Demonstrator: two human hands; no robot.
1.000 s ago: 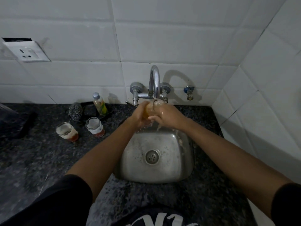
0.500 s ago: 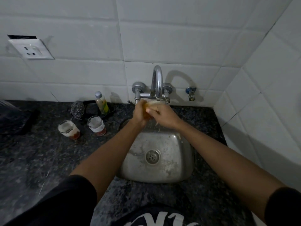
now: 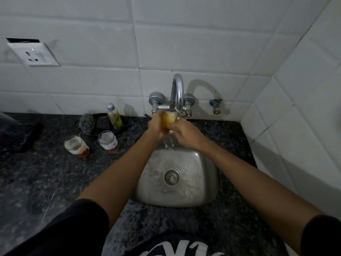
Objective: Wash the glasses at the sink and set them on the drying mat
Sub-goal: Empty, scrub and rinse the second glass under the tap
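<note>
left hand (image 3: 154,126): grip wraps glass (image 3: 168,121), steadying it under tap (image 3: 177,93)
right hand (image 3: 186,134): grip pinches the base, likely rubbing
waiting: two dirty glasses (image 3: 92,145), bench left of grip

Small bottle (image 3: 114,115), grey cap, yellow-green label: upright on dark tray (image 3: 103,124), 10 o'clock from frame centre, against wall.
Steel scrubber (image 3: 86,123): at tray's left edge, touching it.
Wall socket (image 3: 34,54), white: upper left, 10 o'clock, tilted in view.
Small valve (image 3: 215,105), blue handle: on tile, 1 o'clock.
Wall tiles (image 3: 203,43), white: behind and right.
Dark object (image 3: 16,133): far left, 9 o'clock, unclear.
</note>
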